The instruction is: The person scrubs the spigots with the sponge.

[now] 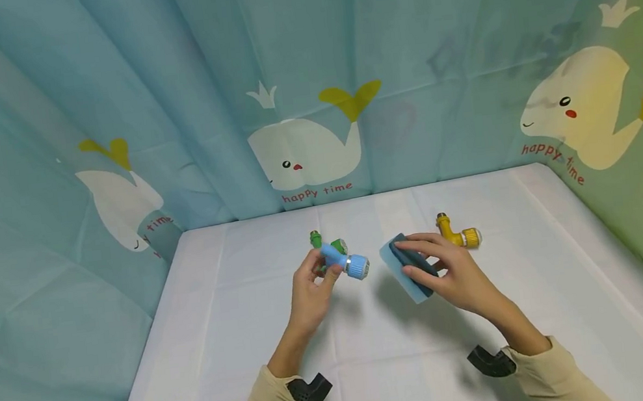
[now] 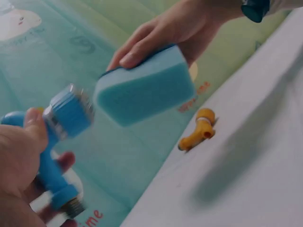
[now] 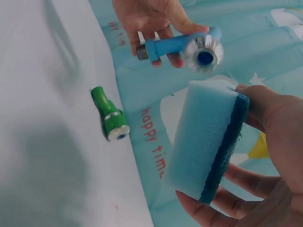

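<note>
Blue valve (image 1: 342, 261) is up off the table (image 1: 253, 338), pinched between thumb and fingers of the left hand (image 1: 310, 293). Right hand (image 1: 452, 271) grips the sponge (image 1: 402, 275) by its edges, thumb one side, fingers the other; dark scouring layer towards the palm, light foam facing the valve. Valve's knob end points at the sponge; narrow gap between, no contact.

Clearances: green valve (image 3: 111, 120) lies on the table right behind the left hand, partly hidden in the head view. Yellow valve (image 1: 455, 237) lies just past the right hand's knuckles, so that side is tight. Both sit nearer the far edge than the near one. Far edge runs up against the curtain (image 1: 426, 19), far right corner rounded. Left and right edges are well apart from both hands; most room is leftward, rightward and towards the wearer, white cover under the forearms.

Writing: curtain has red "happy time" under the middle whale (image 1: 316, 152), same under the right one, bent by a fold. Left print partly lost in a fold, "time" legible. Any marks on the valves too small to read.
</note>
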Available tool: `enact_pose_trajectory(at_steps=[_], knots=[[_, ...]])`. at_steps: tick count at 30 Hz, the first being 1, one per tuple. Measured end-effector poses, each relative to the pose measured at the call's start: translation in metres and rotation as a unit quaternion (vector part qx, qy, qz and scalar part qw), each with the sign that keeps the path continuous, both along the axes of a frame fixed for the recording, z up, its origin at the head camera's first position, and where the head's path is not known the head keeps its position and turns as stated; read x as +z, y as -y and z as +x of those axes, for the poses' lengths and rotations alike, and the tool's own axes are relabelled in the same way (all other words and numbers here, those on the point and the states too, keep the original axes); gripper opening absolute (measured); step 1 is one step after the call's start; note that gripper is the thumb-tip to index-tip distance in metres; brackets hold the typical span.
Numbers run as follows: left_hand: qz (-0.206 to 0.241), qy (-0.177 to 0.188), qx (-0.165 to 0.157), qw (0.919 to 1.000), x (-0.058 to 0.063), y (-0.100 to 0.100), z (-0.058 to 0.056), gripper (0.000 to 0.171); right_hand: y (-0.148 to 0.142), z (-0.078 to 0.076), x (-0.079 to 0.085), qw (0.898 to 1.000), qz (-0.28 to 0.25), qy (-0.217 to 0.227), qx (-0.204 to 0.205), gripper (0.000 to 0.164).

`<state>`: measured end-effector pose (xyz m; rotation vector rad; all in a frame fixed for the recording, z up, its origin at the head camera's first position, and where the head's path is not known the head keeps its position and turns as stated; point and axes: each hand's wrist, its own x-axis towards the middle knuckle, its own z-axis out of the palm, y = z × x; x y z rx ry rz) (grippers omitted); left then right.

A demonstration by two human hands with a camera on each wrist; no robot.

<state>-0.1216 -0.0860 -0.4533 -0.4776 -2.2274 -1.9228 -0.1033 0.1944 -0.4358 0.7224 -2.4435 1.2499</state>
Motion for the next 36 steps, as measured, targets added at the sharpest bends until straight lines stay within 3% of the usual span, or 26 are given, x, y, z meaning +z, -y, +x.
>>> enact_pose_trajectory(at_steps=[5,12,14,19,21,26,28,33,36], knots=[[0.075,0.044,-0.043,0.9953,0.004,-0.004,0.003,0.030,0.012,0.002,0.007,0.999,-0.033,-0.012,0.004,0.047],[0.190,0.107,-0.116,0.9689,0.010,-0.008,0.006,0.038,0.036,0.003,0.015,0.994,-0.069,-0.087,0.008,0.057],[0.208,0.113,-0.111,0.9653,0.011,-0.008,0.007,0.039,0.039,0.003,0.017,0.991,-0.070,-0.110,0.002,0.059],[0.191,0.111,-0.080,0.9720,0.012,-0.007,0.009,0.036,0.044,0.004,0.022,0.990,-0.074,-0.123,0.001,0.061],[0.195,0.108,-0.077,0.9718,0.012,-0.007,0.009,0.043,0.043,0.004,0.023,0.990,-0.075,-0.123,0.003,0.061],[0.225,0.099,-0.080,0.9659,0.012,-0.006,0.010,0.059,0.041,0.004,0.023,0.991,-0.068,-0.111,0.012,0.060],[0.234,0.096,-0.088,0.9635,0.011,-0.004,0.010,0.056,0.037,0.001,0.020,0.994,-0.055,-0.091,0.015,0.058],[0.271,0.125,-0.105,0.9486,0.009,-0.001,0.008,0.057,0.026,-0.005,0.021,0.997,-0.033,-0.065,0.008,0.055],[0.285,0.138,-0.100,0.9433,0.009,-0.001,0.006,0.062,0.029,-0.003,0.029,0.996,-0.037,-0.080,0.026,0.056]])
